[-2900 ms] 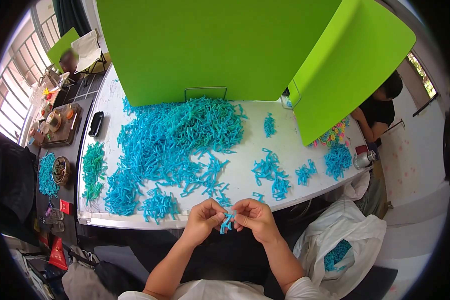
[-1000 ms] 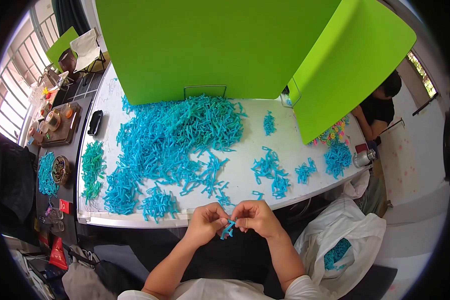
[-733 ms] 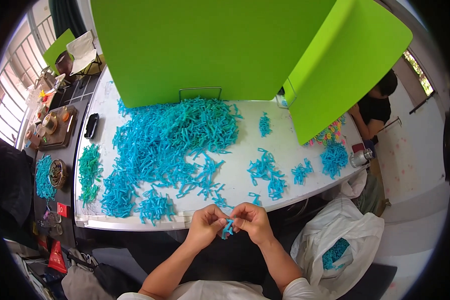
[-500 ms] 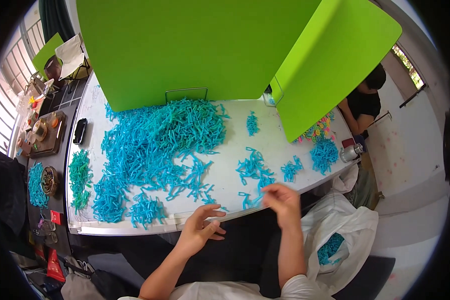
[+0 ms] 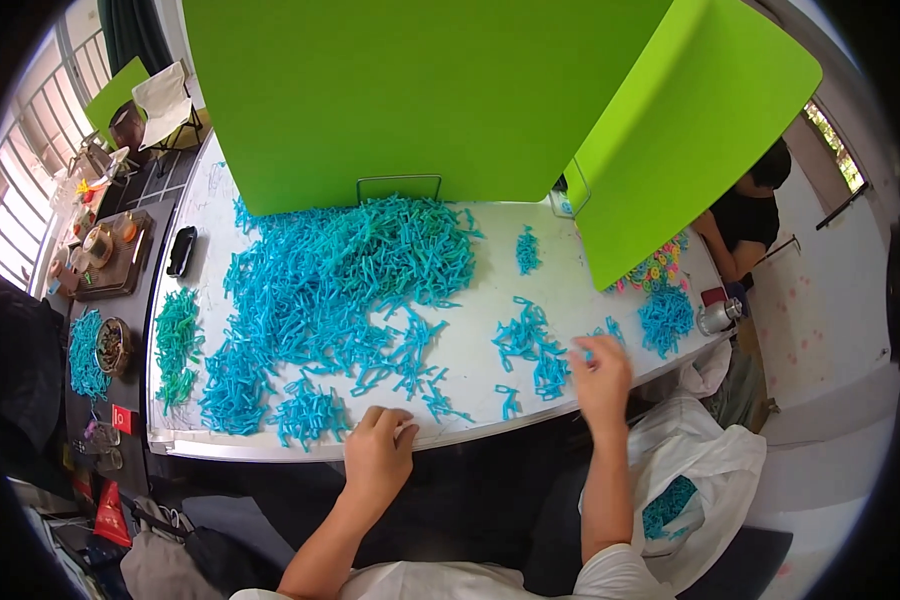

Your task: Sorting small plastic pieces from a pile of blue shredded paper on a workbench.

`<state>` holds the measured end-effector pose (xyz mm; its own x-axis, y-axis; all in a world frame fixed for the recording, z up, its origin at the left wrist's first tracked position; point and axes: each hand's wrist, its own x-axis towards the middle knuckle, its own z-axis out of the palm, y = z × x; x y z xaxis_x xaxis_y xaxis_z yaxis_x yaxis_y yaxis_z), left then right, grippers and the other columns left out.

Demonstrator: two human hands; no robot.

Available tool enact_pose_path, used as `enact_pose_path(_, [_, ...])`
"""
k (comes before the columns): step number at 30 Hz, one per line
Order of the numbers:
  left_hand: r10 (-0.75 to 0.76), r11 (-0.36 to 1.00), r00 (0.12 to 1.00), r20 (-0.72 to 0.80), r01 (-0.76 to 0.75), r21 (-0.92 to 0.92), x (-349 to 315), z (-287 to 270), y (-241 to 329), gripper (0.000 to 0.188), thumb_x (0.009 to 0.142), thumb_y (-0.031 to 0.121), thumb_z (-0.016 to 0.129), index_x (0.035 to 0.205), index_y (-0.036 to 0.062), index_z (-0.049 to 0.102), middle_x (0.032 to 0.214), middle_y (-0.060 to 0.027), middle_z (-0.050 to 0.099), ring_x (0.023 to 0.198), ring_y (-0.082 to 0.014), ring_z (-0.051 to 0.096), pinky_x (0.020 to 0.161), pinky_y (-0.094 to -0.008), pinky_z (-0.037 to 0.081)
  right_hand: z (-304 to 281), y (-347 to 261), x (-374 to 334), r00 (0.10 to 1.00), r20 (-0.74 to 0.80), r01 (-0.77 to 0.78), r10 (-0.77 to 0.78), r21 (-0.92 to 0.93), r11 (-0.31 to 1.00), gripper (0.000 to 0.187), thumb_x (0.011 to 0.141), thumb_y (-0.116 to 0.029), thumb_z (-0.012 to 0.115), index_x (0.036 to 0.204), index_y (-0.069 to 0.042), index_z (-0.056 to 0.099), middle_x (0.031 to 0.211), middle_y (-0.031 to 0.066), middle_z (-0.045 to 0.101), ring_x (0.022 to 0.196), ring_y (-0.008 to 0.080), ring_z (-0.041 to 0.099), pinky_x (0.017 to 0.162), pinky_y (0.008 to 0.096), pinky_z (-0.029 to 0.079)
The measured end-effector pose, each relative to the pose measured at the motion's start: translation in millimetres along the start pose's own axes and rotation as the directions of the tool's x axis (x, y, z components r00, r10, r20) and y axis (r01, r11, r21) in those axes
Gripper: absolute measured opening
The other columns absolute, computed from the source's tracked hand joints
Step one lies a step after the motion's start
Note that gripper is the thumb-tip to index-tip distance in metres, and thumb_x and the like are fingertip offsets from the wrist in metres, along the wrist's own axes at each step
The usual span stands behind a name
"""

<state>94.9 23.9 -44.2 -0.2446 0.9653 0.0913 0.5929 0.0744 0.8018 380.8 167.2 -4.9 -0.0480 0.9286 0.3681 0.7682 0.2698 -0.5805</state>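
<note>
At the table's front edge, my left hand has its fingers curled in, with the thumb near the index finger. What they hold, if anything, is hidden. It is nearest to a small cluster of blue plastic pieces. Farther right, my right hand is slightly blurred, its fingers pinched around a bit of blue, seemingly one small blue plastic piece. Beside it lie a loose blue group and a few pieces partly behind the fingers. A large heap of narrow, loop-like blue and teal pieces covers the table's left half.
Green upright panels border the white table at the back. Right of my hand are a blue pile, coloured rings and a metal canister. A white sack holds more pieces below. Another person sits behind the panel.
My right hand has moved right, away from the front blue pieces toward the small group at right. My left hand's spread fingers have curled in. The whole view has shifted slightly.
</note>
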Motion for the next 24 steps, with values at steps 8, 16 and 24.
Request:
enact_pose_path(8, [-0.025, 0.988, 0.999, 0.037, 0.019, 0.151, 27, 8, 10, 0.045, 0.07, 0.011, 0.083, 0.111, 0.0057, 0.065, 0.097, -0.0147, 0.061, 0.087, -0.0353, 0.065, 0.072, -0.044, 0.053, 57, -92, -72, 0.877, 0.474, -0.003, -0.077, 0.166, 0.986, 0.034, 0.073, -0.002, 0.079, 0.106, -0.002, 0.067, 0.091, 0.0131, 0.066, 0.074, 0.026, 0.067, 0.068, 0.0348, 0.054])
enact_pose_path(16, [0.102, 0.985, 0.994, 0.036, -0.106, 0.135, 35, 15, -1, 0.049, 0.066, 0.009, 0.084, 0.111, 0.0044, 0.065, 0.1, -0.0159, 0.059, 0.087, -0.036, 0.063, 0.072, -0.0436, 0.052, 103, -84, -65, 0.892, 0.445, -0.043, -0.085, 0.269, 0.962, 0.035, 0.076, 0.001, 0.075, 0.109, -0.005, 0.064, 0.1, 0.0158, 0.065, 0.084, 0.0353, 0.067, 0.072, 0.0407, 0.055])
enact_pose_path(24, [0.061, 0.994, 0.998, 0.029, -0.063, 0.09, 41, 12, 1, 0.047, 0.065, 0.003, 0.083, 0.109, 0.0036, 0.067, 0.095, -0.0152, 0.062, 0.086, -0.0356, 0.063, 0.072, -0.0432, 0.052, 85, -100, -36, 0.82, 0.556, 0.099, -0.134, 0.093, 0.991, 0.061, 0.065, -0.013, 0.088, 0.118, -0.003, 0.06, 0.115, 0.0147, 0.057, 0.106, 0.0351, 0.061, 0.084, 0.0436, 0.052])
